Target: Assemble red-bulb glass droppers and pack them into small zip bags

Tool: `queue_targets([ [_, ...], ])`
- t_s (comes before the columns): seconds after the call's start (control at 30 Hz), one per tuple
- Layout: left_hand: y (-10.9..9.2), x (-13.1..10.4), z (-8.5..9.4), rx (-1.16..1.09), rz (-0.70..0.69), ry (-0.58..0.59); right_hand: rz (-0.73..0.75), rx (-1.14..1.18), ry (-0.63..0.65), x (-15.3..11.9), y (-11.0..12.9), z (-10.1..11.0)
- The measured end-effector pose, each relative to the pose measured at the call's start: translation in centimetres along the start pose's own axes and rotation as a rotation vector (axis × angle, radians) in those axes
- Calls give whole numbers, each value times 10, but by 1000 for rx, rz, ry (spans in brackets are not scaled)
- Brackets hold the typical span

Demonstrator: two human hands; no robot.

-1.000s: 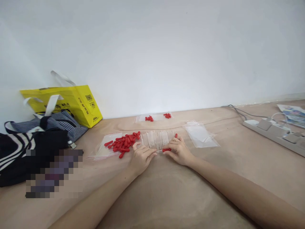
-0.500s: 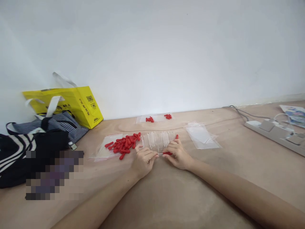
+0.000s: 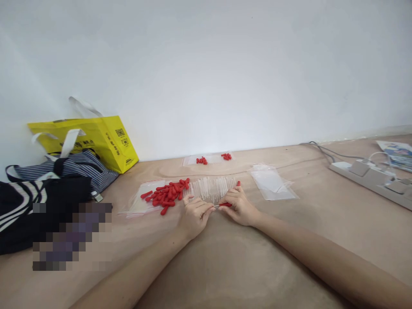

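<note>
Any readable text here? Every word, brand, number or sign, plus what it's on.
Yellow bag, front: last two characters look like "糕点"; the rest is unclear, partly behind a white handle.
Yellow bag, side: square code and small characters, too small to read.
Printed sheet, far right: too blurred to read.
Red pieces, clear tubes: none visible.

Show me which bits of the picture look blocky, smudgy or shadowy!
In the head view, a blocky patch of big squares hides what's at lower left; in the head view, the thin clear tubes look faint and run together; in the head view, soft shade darkens the table along the right forearm.
</note>
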State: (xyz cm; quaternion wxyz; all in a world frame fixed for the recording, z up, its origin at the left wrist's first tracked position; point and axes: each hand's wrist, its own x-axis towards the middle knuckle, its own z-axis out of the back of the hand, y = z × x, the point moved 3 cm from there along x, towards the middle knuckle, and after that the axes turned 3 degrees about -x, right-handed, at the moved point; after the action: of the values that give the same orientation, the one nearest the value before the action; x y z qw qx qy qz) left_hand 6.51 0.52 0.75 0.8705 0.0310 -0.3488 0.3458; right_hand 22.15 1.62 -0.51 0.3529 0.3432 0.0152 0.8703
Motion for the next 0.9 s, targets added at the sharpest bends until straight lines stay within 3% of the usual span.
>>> queue_targets([
  [0.2, 2, -1, 9, 47, 17, 19, -128, 119, -28, -2, -10, 7],
  [0.33, -1, -3, 10, 34, 43, -6, -342, 438, -166, -3, -16, 5],
  [0.47, -7, -1, 7, -28, 93, -68, -539, 809, -268, 0, -5, -9],
  [0.6, -12, 0, 5, -74, 111, -70, -553, 929, -279, 7, 12, -22],
  [0.73, -8, 0, 6, -79, 152, -48, -589, 694, -317, 12, -10, -8],
  [0.83, 4, 0, 7, -12, 209, -45, -768, 102, -156, 9, -49, 16],
  [0.9, 13, -1, 7, 38, 234, -46, -826, -16, -118, 4, -71, 29],
])
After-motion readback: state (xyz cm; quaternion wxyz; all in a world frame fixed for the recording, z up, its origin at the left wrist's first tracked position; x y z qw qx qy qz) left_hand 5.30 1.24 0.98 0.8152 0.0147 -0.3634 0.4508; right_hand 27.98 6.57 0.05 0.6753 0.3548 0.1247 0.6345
